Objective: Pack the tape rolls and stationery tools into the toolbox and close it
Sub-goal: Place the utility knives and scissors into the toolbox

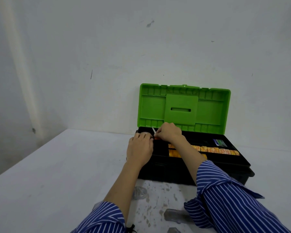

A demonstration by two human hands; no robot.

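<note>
Roughly halfway, I judged: the toolbox (191,172) stood against the wall, long axis left to right, its green lid (183,106) upright and facing me, not yet closed. Orange tape rolls (213,150) already lay in a row along its tray, parallel to that axis. Three clear items (173,216) remained on the table (49,174) in front of the toolbox. At the toolbox's left end my right hand (168,132) pinched a small white thing (153,130); my left hand (140,148) rested beside it, fingers over a roll (144,133), grip unclear.
</note>
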